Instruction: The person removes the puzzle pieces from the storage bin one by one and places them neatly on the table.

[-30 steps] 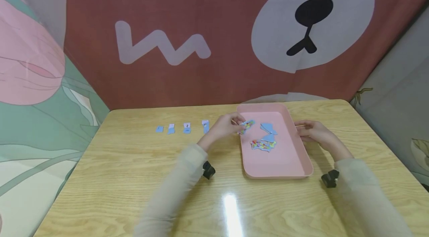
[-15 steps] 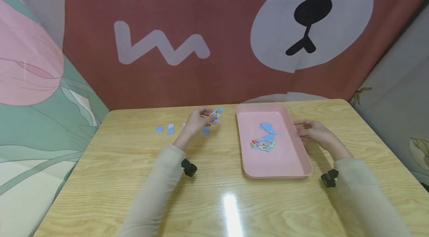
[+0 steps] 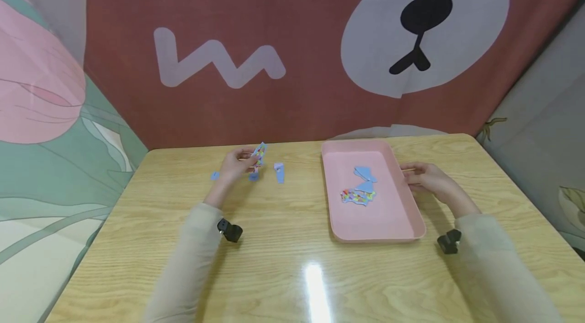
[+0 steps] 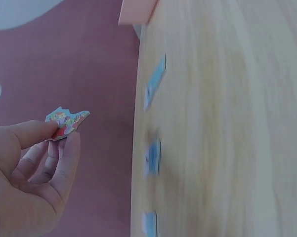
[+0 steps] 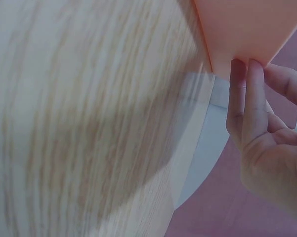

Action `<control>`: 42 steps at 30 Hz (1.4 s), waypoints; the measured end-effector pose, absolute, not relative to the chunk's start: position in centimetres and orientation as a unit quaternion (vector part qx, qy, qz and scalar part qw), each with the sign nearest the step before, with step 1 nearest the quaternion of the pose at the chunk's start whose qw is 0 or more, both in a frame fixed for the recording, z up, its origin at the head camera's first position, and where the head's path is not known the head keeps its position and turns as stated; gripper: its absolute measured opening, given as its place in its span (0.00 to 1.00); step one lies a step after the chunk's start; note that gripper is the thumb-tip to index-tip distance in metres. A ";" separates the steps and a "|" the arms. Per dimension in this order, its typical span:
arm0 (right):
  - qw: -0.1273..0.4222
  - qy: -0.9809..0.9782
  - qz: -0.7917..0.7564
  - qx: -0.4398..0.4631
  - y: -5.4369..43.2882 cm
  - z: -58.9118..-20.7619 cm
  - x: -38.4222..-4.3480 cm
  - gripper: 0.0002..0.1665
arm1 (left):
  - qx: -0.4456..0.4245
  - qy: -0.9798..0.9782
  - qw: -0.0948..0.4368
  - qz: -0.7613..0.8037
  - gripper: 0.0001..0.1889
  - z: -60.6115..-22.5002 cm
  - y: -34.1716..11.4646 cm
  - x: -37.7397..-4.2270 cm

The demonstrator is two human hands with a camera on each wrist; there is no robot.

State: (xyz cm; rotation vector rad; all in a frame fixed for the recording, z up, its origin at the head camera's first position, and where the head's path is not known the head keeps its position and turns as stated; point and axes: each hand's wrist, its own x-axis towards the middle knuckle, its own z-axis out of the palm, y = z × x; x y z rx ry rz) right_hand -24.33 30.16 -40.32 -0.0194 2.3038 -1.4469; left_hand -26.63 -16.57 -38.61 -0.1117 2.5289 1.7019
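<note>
My left hand (image 3: 236, 163) pinches a small flat puzzle piece (image 4: 66, 121) between thumb and fingers. It has jagged edges and a print of many colours with a blue border. The hand is above a row of small blue-and-pale pieces near the table's back edge, hiding part of the row. One blue piece (image 3: 215, 175) shows to its left; another piece (image 3: 279, 172) lies to its right. Fingertips of my right hand (image 3: 428, 179) touch the outer right wall of a pink tray (image 3: 379, 224), the fingers nearly straight. Inside the tray lie blue pieces (image 3: 364, 174) and a multicoloured pile (image 3: 358, 197).
Behind the wooden table (image 3: 256, 262) hangs a reddish-brown cloth (image 3: 219, 115) with a printed bear face. The tray stands right of the table's middle, close to the back edge. Printed cloth (image 3: 41, 170) also hangs on the left.
My left hand has carried the multicoloured puzzle piece from over the tray leftward to above the row. The right hand has stayed at the tray's side.
</note>
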 end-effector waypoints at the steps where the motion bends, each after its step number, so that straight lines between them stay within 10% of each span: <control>1: 0.209 0.827 -0.521 -0.008 30.2 -40.3 -24.3 0.36 | -0.040 0.826 0.044 0.560 0.21 -38.7 -17.1 -26.6; 42: 0.218 0.822 -0.526 -0.005 30.1 -40.2 -24.2 0.37 | -0.140 0.841 -0.013 0.523 0.22 -40.3 -29.0 -24.1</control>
